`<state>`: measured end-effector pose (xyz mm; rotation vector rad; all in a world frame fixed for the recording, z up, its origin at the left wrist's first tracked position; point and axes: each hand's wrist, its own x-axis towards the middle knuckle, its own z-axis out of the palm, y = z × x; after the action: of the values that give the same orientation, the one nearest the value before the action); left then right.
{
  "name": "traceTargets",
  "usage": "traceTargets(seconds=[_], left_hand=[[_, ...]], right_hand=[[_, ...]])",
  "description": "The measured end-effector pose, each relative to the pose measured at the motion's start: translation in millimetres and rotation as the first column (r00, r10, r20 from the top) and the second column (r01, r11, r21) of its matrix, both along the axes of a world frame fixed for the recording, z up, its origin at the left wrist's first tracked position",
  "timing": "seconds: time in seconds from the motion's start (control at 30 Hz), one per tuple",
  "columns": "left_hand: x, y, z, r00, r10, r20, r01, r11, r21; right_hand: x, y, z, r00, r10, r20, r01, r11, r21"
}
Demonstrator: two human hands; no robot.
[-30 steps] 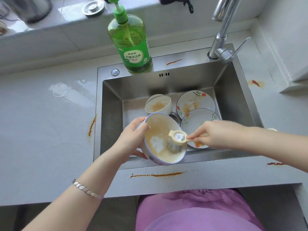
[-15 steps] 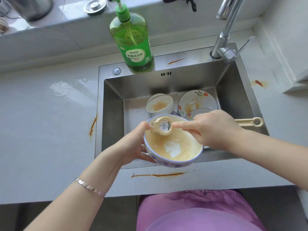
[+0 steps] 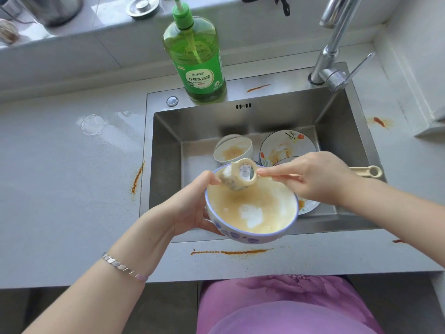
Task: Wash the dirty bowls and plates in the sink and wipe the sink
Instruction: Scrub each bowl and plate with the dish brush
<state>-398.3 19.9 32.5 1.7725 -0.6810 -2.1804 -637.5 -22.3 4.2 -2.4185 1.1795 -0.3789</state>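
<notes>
My left hand [image 3: 190, 208] holds the white ceramic bowl with a blue rim and purple flower print [image 3: 272, 206] above the front edge of the brushed stainless-steel sink [image 3: 166, 169], mouth up and tipped slightly toward me. Grip state: my thumb is hooked over the left rim and the other fingers are curled under the outer wall, their tips hidden from view. My right hand [image 3: 315, 182] pinches the cream plastic dish brush with a round head and ring-ended handle [image 3: 243, 173]. Its index finger lies straight along the handle toward the head, which sits at the bowl's far rim. Handling assessment: the bowl is rigid, brittle glazed ceramic, moderately heavy for one hand. Its inside is coated with brownish residue and white foam, so I judge it slippery. Recommended hold: rim and underside together, as now, never the wet inner wall alone. Keep it low over the basin so that any slip is a short fall. The brush appears light, with a stiff handle; hold it close to the head for scrubbing pressure. Awaiting washing on the basin floor: a second white bowl with brown smears [image 3: 232, 150] and flower-painted white plates [image 3: 286, 145], one partly hidden behind my right hand.
</notes>
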Motion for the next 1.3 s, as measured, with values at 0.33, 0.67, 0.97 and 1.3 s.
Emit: traceTargets(seconds=[0.33, 0.67, 0.97, 1.3], left_hand=[[6, 3, 0, 0.999, 0.045, -0.005, -0.045, 0.999, 0.009], [9, 6, -2, 0.986, 0.166, 0.013, -0.165, 0.984, -0.065], [1, 1, -10, 0.861, 0.402, 0.310, -0.220, 0.845, -0.487], [-7, 5, -17, 0.919, 0.394, 0.031, -0.369, 0.884, -0.287]], right_hand=[[3, 1, 3, 0.997, -0.073, 0.025, 0.070, 0.994, 0.085], [0, -3, 10, 0.976, -0.096, -0.195, 0.134, 0.972, 0.192], [-5, 24, 6, 0.885, -0.463, 0.044, 0.161, 0.394, 0.905], [23, 26, -10, 0.363, -0.914, 0.180, -0.238, 0.096, 0.967]])
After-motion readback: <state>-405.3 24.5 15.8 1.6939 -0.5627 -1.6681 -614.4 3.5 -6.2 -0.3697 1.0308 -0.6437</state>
